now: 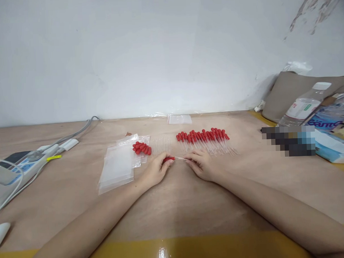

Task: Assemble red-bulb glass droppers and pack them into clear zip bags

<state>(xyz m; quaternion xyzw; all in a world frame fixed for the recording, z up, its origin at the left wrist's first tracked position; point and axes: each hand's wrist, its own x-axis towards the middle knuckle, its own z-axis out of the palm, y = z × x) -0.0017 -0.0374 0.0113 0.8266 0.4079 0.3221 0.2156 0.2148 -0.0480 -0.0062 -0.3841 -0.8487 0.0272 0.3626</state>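
Note:
Near the middle of the table, my left hand (158,169) is closed on a red rubber bulb (170,158). My right hand (200,165) pinches a thin clear glass tube (180,158), whose left end meets the bulb's mouth. Just beyond my left hand lie a small heap of loose red bulbs (141,148) and a row of bare clear tubes (161,145). Past my right hand, several droppers (203,137) lie side by side, red bulbs at the far end and clear tubes pointing towards me.
Clear plastic zip bags (117,168) lie left of the loose bulbs, and another bag (179,119) rests by the wall. A power strip (29,166) with cables occupies the left side. At the right stand a plastic bottle (305,105), a grey-brown container (278,95) and a blue packet (334,146).

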